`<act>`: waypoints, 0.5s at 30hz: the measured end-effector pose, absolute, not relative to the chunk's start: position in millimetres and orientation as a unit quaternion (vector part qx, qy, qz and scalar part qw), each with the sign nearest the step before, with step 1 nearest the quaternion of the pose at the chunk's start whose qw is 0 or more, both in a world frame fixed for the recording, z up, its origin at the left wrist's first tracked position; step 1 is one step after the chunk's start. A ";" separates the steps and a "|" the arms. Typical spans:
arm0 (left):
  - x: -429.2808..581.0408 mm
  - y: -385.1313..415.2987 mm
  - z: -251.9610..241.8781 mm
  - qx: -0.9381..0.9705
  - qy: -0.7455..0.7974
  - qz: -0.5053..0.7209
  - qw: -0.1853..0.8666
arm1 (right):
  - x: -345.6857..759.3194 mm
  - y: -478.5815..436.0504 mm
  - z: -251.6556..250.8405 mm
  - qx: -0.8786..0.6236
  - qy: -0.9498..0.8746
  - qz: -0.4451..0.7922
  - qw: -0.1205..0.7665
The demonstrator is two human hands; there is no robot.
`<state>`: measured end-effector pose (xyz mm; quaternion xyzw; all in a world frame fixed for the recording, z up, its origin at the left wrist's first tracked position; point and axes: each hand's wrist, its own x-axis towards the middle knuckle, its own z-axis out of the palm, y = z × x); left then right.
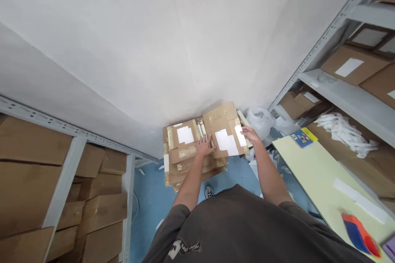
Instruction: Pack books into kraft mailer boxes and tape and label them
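Note:
A flattened cardboard box (221, 120) with white labels and tape lies tilted over the right side of a stack of flattened cardboard boxes (182, 154). My right hand (250, 134) pinches its right edge beside a white label. My left hand (204, 146) rests with fingers spread near that box's left edge, on top of the stack; it grips nothing that I can see. More white labels and shiny tape show on the stack's top piece. The stack stands on the blue floor against the pale wall.
Left, a metal rack (66, 176) holds cardboard boxes (101, 213). Right, a shelf rack (348, 86) carries boxes and a white bundle (347, 133). A pale tabletop (311, 172) holds a blue-yellow packet (302, 137) and a red-blue tape dispenser (361, 234). Plastic bags (259, 121) lie beside the stack.

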<state>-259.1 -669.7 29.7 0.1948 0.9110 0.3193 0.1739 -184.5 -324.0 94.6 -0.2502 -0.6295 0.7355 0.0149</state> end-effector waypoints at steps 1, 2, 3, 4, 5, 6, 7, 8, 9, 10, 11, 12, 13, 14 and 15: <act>-259.2 -658.0 29.2 0.184 0.905 0.344 0.172 | -176.7 -312.4 99.9 -0.249 -0.624 0.740 0.024; -259.0 -646.3 28.7 0.169 0.895 0.376 0.168 | -168.3 -300.9 104.6 -0.247 -0.618 0.746 0.032; -258.5 -634.2 28.4 0.152 0.881 0.417 0.166 | -159.6 -289.4 108.6 -0.246 -0.611 0.751 0.040; -257.6 -621.5 28.7 0.134 0.861 0.461 0.168 | -150.6 -278.2 112.1 -0.245 -0.606 0.756 0.045; -256.3 -607.9 29.6 0.118 0.838 0.503 0.177 | -141.3 -267.2 115.1 -0.244 -0.601 0.759 0.051; -254.8 -593.6 31.3 0.105 0.812 0.540 0.194 | -131.7 -256.4 117.9 -0.243 -0.597 0.762 0.058; -253.2 -578.6 33.8 0.099 0.786 0.572 0.215 | -121.6 -245.7 120.5 -0.242 -0.594 0.765 0.065; -251.7 -563.3 37.3 0.098 0.762 0.596 0.235 | -111.1 -234.9 123.1 -0.242 -0.590 0.766 0.075; -250.5 -547.8 41.7 0.100 0.742 0.615 0.248 | -100.0 -223.7 125.9 -0.242 -0.587 0.768 0.088; -249.6 -532.4 47.0 0.103 0.725 0.632 0.253 | -88.4 -212.1 129.0 -0.241 -0.585 0.768 0.104; -249.2 -517.0 53.0 0.104 0.710 0.648 0.253 | -76.2 -199.7 132.4 -0.242 -0.583 0.766 0.121; -249.0 -501.6 59.8 0.104 0.699 0.662 0.251 | -63.4 -186.6 136.0 -0.244 -0.583 0.763 0.139; -248.9 -485.8 67.2 0.106 0.688 0.672 0.251 | -49.9 -172.5 139.9 -0.246 -0.583 0.759 0.155; -248.5 -469.5 75.1 0.112 0.677 0.680 0.258 | -35.8 -157.5 143.9 -0.246 -0.584 0.755 0.167; -247.7 -452.4 83.3 0.122 0.667 0.683 0.271 | -21.0 -141.8 147.9 -0.245 -0.585 0.753 0.174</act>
